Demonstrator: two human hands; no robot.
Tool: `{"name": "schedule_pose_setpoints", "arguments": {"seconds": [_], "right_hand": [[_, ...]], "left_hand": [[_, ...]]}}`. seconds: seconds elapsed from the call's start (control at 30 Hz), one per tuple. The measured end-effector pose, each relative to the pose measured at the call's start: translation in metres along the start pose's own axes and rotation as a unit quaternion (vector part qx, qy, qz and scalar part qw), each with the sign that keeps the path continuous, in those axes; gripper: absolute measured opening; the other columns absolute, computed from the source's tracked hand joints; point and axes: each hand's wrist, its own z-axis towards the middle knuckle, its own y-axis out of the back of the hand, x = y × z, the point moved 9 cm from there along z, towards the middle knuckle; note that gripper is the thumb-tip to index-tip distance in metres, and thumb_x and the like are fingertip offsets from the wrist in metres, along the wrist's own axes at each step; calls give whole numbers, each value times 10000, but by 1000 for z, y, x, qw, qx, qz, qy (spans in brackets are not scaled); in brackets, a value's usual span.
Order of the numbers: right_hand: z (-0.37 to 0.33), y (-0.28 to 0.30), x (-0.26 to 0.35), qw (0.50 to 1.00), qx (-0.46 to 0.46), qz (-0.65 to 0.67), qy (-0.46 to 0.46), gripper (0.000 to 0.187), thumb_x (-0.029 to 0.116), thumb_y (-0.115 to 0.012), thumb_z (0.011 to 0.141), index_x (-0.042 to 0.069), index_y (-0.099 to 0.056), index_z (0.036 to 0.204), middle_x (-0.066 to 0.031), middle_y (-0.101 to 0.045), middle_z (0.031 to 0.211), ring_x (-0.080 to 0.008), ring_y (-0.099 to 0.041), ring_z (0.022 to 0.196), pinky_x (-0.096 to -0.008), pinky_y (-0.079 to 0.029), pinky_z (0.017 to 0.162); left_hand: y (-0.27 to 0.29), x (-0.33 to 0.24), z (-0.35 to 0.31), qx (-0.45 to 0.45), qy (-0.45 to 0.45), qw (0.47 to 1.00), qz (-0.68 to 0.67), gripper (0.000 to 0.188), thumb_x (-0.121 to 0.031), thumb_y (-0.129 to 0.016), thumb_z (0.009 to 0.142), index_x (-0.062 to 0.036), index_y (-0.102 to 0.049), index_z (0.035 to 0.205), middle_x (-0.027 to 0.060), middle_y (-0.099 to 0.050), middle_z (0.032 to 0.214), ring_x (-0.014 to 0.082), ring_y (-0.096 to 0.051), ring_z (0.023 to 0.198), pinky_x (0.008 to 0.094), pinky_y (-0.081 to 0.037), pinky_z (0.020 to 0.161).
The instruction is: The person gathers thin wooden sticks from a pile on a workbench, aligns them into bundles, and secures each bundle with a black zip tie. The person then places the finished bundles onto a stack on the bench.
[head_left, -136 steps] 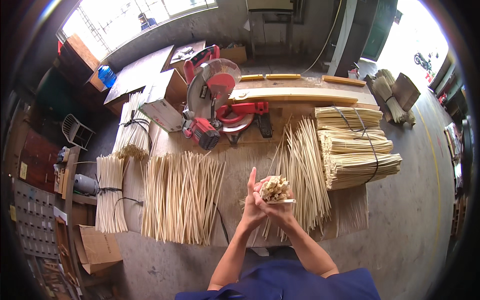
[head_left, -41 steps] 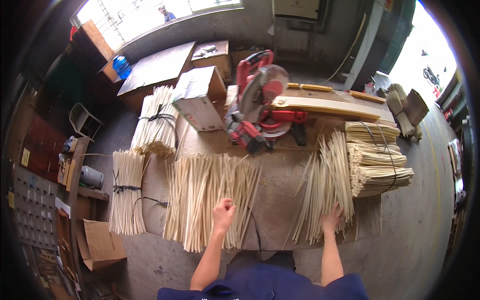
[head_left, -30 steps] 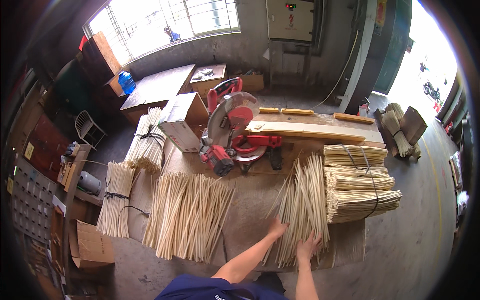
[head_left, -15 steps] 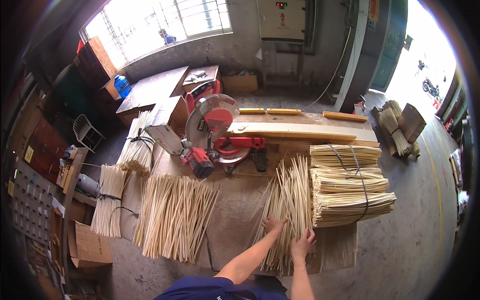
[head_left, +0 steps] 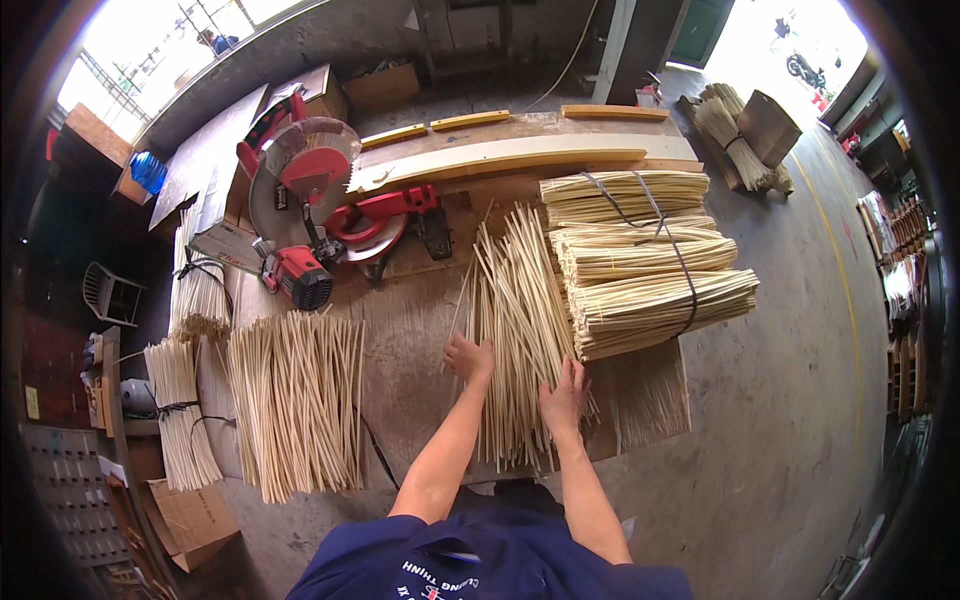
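A loose heap of thin pale wooden sticks (head_left: pixel 520 330) lies on the workbench in front of me, roughly lengthwise, some crossing. My left hand (head_left: pixel 468 358) is at its left edge, fingers curled around a stray stick that sticks out there. At the right edge, my right hand (head_left: pixel 563 400) rests against the heap with its fingers apart. Right beside it sits a stack of stick bundles (head_left: pixel 650 265) bound with dark straps. Another wide spread of sticks (head_left: pixel 295 400) lies to the left, apart from both hands.
A red miter saw (head_left: pixel 310 200) stands at the back left of the workbench (head_left: pixel 405 340), beside long boards (head_left: pixel 520 160). Strapped stick bundles (head_left: pixel 180 410) lie at the far left. A cardboard box (head_left: pixel 190 520) is on the floor, and more bundles (head_left: pixel 735 145) stand at the far right.
My view has shifted, and the bench sits farther left and higher. My left hand has moved from on top of the sticks to their left edge. The right hand stays along the right edge.
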Motion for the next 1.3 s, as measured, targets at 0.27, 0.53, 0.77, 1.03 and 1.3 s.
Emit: {"name": "schedule_pose_setpoints", "arguments": {"seconds": [0.27, 0.53, 0.77, 1.03, 1.3], "right_hand": [[17, -9, 13, 991, 83, 98, -22, 690, 212, -746, 981, 39, -524, 1611, -192, -584, 1461, -438, -597, 1359, -517, -522, 1108], [6, -30, 20, 993, 84, 80, 25, 623, 112, -738, 939, 39, -549, 1527, -193, -491, 1493, -457, -548, 1365, -533, -507, 1120], [8, -37, 20, 993, 80, 69, 57, 575, 140, -756, 892, 14, -580, 1425, -206, -533, 1433, -461, -529, 1331, -549, -465, 1130], [8, -40, 17, 994, 62, 59, 65, 555, 122, -740, 902, -14, -596, 1420, -230, -553, 1425, -486, -544, 1331, -566, -472, 1126], [36, -50, 16, 994, 68, 84, -4, 404, 140, -704, 937, -30, -662, 1301, -293, -677, 1276, -501, -648, 1202, -563, -523, 1043]], "left_hand": [[24, -17, 22, -117, -135, 982, 64, 693, -363, -804, 985, -78, -553, 1565, 171, -533, 1592, 412, -501, 1449, 622, -430, 1155], [50, -100, 64, -126, -281, 949, 68, 280, -241, -688, 1027, -64, -714, 1242, 171, -727, 1264, 391, -667, 1250, 615, -489, 1052], [33, -35, 51, 36, -206, 977, 38, 221, -233, -658, 1021, -60, -727, 1140, 223, -742, 1215, 468, -734, 1050, 614, -592, 901], [15, 11, -4, 44, -128, 989, -52, 503, -391, -713, 1026, -23, -653, 1363, 270, -754, 1291, 455, -726, 1217, 562, -566, 1021], [-36, -24, -21, 296, -26, 916, -269, 1030, -783, -861, 805, 68, -704, 1365, 295, -758, 1323, 410, -749, 1220, 499, -548, 1062]]}}
